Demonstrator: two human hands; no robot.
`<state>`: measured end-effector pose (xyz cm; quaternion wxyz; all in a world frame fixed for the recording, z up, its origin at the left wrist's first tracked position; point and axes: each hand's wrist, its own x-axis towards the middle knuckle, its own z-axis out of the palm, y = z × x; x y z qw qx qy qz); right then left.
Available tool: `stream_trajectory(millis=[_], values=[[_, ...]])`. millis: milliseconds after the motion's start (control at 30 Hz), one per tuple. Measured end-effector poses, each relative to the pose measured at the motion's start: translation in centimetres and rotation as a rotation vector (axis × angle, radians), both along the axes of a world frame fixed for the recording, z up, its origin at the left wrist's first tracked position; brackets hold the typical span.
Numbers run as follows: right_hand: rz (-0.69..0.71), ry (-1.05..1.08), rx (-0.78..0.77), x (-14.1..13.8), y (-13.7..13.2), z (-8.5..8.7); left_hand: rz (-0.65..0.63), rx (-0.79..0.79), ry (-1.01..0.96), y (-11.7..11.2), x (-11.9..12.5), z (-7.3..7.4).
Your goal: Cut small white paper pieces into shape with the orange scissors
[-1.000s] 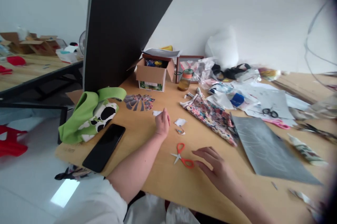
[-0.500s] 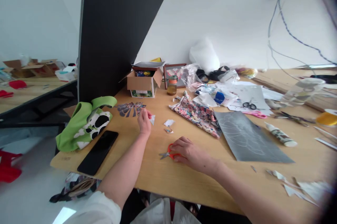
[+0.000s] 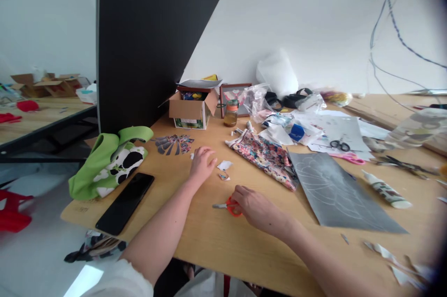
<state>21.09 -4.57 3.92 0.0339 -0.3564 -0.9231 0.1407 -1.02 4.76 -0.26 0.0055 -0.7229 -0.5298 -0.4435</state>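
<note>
My left hand is over the table with its fingers and thumb apart, and nothing shows in it. A small white scrap peeks out on its left, and a white paper piece lies just to its right. Nearer to me is a small patterned scrap. My right hand is closed on the orange handles of the small scissors, whose blades point left along the tabletop. Beyond my left hand, dark grey and floral cut strips are laid out in a fan.
On the left lie a black phone and a green bag. Floral fabric and a grey sheet with white lines lie on the right, beside a glue bottle. A cardboard box and a jar stand behind.
My left hand has moved right and opened from its pinch; the white scrap it pinched is now outside its fingers. The scissors have turned slightly in my right hand. The view has shifted.
</note>
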Motion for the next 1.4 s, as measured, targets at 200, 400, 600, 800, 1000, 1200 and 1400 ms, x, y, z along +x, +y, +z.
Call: stream_trajectory(millis=[200, 400, 600, 800, 1000, 1200, 1400], values=[[-0.075, 0.189, -0.121, 0.9, 0.5, -0.8, -0.133, -0.074, 0.142, -0.8, 1.0, 0.1], [-0.171, 0.465, -0.382, 2.4, 1.6, -0.9, -0.185, -0.094, 0.167, -1.2, 1.3, 0.5], [-0.202, 0.798, -0.77, 5.1, 4.0, -2.0, -0.288, -0.194, 0.215, -1.7, 2.3, 0.7], [-0.253, 1.103, -0.997, 5.6, 4.8, -2.3, -0.318, -0.364, 0.323, -2.2, 4.1, 0.2], [-0.224, 1.274, -1.184, 5.1, 4.5, -2.0, -0.132, -0.406, 0.351, -2.1, 5.2, 0.9], [-0.263, 1.297, -1.176, 5.1, 4.4, -1.9, -0.02, -0.46, 0.459, -1.5, 6.5, 2.3], [-0.345, 1.409, -1.162, 5.4, 4.6, -1.7, -0.007, -0.452, 0.473, -1.5, 7.2, 2.2]])
